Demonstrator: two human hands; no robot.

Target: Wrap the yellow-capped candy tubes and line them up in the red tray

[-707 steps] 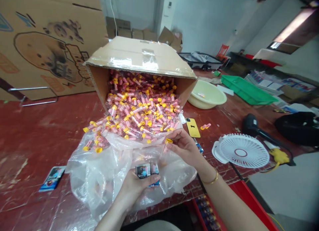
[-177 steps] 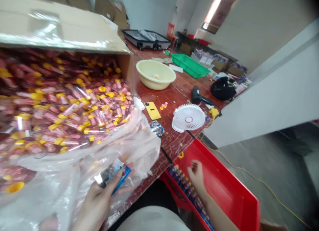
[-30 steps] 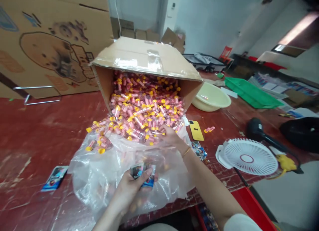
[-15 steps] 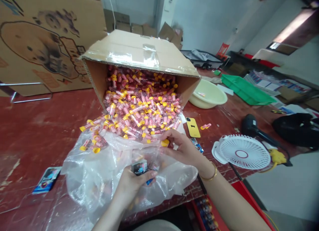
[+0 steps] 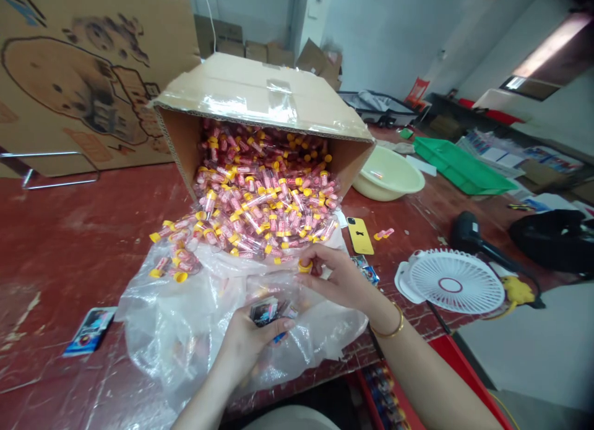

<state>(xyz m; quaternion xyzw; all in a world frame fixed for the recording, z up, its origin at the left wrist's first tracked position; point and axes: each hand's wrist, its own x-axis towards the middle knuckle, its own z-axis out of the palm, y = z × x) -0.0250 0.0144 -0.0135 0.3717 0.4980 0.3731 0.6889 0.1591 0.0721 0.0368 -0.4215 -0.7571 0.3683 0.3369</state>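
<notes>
My left hand (image 5: 250, 340) is closed around a few small dark printed packets (image 5: 263, 312), with a bit of blue showing under the thumb. Something clear beside them is too blurred to name. Just above and to the right, my right hand (image 5: 341, 278) pinches a yellow cap (image 5: 305, 267); whether a tube hangs from it is hidden by the fingers. Behind both hands, a heap of clear tubes with yellow caps and pink contents (image 5: 260, 213) spills from a tipped cardboard box (image 5: 278, 99) onto a translucent plastic bag (image 5: 171, 331).
A blue printed packet (image 5: 90, 331) lies at the left. To the right are a yellow phone (image 5: 360, 235), a loose tube (image 5: 384, 234), a pale basin (image 5: 390, 176), a white fan (image 5: 452, 281), a black heat gun (image 5: 468, 235) and a green tray (image 5: 464, 167).
My left hand has shifted slightly right, and the packets in it now look a little more fanned. My right hand stays almost in place, still pinching the yellow cap.
</notes>
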